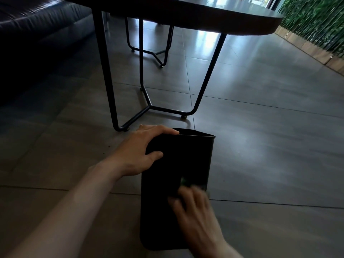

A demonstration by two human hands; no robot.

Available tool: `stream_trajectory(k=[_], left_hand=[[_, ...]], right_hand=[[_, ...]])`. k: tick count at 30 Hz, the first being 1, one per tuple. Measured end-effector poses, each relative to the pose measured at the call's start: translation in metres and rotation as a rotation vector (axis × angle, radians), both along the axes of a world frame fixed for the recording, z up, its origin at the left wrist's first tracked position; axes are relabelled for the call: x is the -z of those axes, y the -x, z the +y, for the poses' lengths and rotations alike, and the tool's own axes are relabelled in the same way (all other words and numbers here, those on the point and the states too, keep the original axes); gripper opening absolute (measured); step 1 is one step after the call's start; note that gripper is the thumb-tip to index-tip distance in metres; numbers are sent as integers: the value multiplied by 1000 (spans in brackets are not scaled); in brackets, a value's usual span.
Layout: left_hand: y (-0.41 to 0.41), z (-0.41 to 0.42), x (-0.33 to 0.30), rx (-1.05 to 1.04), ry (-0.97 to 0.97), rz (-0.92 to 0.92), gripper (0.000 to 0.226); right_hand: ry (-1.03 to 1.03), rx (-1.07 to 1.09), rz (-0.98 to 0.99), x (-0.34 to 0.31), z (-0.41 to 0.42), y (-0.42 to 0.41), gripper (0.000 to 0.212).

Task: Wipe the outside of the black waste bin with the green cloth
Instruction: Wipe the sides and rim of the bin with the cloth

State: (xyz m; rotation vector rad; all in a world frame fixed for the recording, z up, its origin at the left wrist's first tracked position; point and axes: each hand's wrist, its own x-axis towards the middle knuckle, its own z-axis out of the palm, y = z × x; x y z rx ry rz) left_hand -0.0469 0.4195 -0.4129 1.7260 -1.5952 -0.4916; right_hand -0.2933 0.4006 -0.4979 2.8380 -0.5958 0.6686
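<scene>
The black waste bin (167, 211) lies on the tiled floor at bottom centre, its open mouth pointing away from me. My left hand (141, 151) grips the bin's upper left side near the rim, thumb on the near face. My right hand (193, 211) is blurred and presses the green cloth (186, 181) against the bin's near face, low on the right. Only a small green patch of cloth shows above the fingers.
A dark table (204, 17) on thin black metal legs (149, 107) stands just beyond the bin. A dark leather sofa (37, 25) fills the upper left. A green plant wall (316, 21) with a wooden base runs along the right. Grey floor tiles stretch to the right.
</scene>
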Motion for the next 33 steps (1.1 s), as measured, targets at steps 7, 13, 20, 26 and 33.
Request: stream_trajectory(k=[7,13,20,26,33], left_hand=[[-1,3,0,4,-1,-30,68],[0,1,1,-1,1,-6,70],[-13,11,1,6,3,37,69],[-35,29,-5,-4,18,130,65],[-40,41,2,-83,14,80,51]], right_hand=[[-34,148,-160,-45,-35,-42,36],[-30,-44,111,7,17,22,23],[-1579,649,-629,-69,-60,63,26],[-1573,670,-615,-99,-122,55,39],[-550,315,386,-104,-139,-1,58]])
